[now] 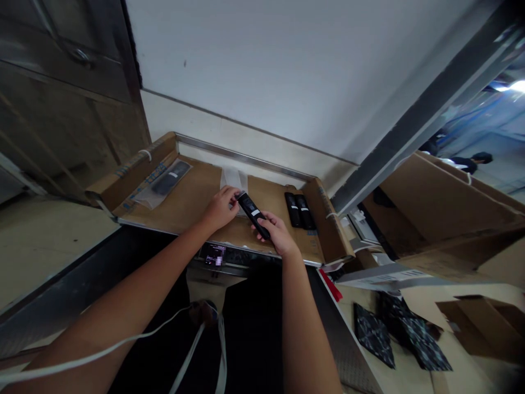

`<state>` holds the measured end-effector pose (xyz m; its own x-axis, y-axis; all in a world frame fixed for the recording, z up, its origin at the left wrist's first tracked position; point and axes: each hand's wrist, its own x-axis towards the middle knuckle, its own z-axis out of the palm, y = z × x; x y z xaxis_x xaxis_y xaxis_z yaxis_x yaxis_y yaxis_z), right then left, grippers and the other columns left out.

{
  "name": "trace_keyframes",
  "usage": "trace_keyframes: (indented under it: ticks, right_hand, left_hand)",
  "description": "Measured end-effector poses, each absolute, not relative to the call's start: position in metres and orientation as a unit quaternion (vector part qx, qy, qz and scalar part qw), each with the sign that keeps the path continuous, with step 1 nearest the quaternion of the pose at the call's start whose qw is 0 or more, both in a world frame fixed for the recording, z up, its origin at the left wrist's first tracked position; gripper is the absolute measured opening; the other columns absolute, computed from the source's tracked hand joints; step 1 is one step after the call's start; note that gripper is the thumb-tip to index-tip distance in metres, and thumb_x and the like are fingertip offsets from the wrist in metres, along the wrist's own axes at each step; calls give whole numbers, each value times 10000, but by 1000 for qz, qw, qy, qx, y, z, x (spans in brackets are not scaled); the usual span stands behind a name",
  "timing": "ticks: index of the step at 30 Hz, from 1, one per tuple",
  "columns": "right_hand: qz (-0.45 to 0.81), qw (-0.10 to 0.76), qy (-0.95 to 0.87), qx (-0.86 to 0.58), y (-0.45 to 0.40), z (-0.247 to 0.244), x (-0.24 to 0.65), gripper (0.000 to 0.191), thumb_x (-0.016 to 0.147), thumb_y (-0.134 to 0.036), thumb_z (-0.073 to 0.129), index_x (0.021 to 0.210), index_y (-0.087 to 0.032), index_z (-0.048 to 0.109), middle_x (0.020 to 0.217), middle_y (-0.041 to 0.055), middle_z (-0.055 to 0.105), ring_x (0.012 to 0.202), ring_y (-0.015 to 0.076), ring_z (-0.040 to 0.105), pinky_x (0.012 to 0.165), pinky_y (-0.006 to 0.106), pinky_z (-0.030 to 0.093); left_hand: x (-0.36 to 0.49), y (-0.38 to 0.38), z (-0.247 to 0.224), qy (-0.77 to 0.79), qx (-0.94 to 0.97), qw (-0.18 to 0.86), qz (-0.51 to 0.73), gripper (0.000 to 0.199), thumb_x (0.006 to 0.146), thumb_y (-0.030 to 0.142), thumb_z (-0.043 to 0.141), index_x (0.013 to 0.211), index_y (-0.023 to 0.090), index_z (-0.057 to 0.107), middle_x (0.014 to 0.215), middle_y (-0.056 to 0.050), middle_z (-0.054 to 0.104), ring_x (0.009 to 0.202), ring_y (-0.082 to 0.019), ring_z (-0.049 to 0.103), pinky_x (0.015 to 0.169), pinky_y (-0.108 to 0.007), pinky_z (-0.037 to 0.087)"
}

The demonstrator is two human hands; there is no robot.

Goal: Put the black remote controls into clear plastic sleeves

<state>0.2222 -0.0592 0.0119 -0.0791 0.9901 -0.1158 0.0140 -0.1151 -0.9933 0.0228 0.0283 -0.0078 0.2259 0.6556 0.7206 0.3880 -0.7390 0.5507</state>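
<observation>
My right hand is wrapped round the lower end of a slim black handheld device with a white label, its exact kind unclear. The device slants over the cardboard-lined tray, upper end toward my left hand. The fingers of that hand are pinched at the device's upper end, which has a pale tip. Under the device lies a clear plastic bag, partly hidden by my hands. Two similar black devices with white labels lie side by side at the tray's right. A bagged dark device lies at the left.
Cardboard flaps stand up along the tray's left and right ends. A lit phone screen shows below its front edge. Large cardboard boxes stand at the right, with dark patterned bags lower down. A white cord crosses my left arm.
</observation>
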Motion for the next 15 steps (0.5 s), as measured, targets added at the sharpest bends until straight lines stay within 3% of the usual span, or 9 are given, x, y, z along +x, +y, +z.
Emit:
trace_keyframes:
  ticks: [15]
  right_hand:
    - [537,435,-498,-524,-59,12,218,453,761,-442,690,1117,-180,591,803,26,709,487,89,571,415,183,419]
  left_hand:
    - [21,31,-9,348,768,144,517,215,756,62,577,924,177,646,838,-20,669,735,-132,627,686,-250,551]
